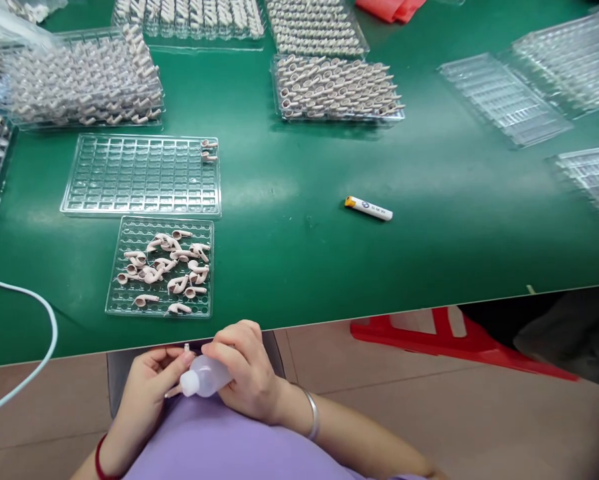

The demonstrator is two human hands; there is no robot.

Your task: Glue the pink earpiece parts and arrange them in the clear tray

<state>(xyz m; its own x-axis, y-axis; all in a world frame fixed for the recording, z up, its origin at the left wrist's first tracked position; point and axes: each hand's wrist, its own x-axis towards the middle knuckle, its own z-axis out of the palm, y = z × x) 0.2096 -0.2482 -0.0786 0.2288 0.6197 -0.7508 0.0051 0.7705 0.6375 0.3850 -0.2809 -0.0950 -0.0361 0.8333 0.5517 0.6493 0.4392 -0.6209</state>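
My right hand [252,370] is wrapped round a small translucent squeeze bottle [212,375], tilted with its white cap end toward my left hand. My left hand [152,380] is closed in a pinch; a small pale stem [186,347] pokes up past the fingertips, looking like an earbud shell, mostly hidden. Both hands are close together over my lap, just off the table's front edge. Beyond them, a square clear tray [111,293] holds several loose beige earbud shells [146,301]. Behind it lies a larger clear compartment tray [129,175] with two shells in its right corner.
Trays packed with beige shells [336,90] stand along the back of the green table [289,267]. A white lighter-like tube [372,209] lies at centre right. Stacked clear trays [504,100] are at the right. A white cable [49,333] curves at left; a red stool [444,343] stands below.
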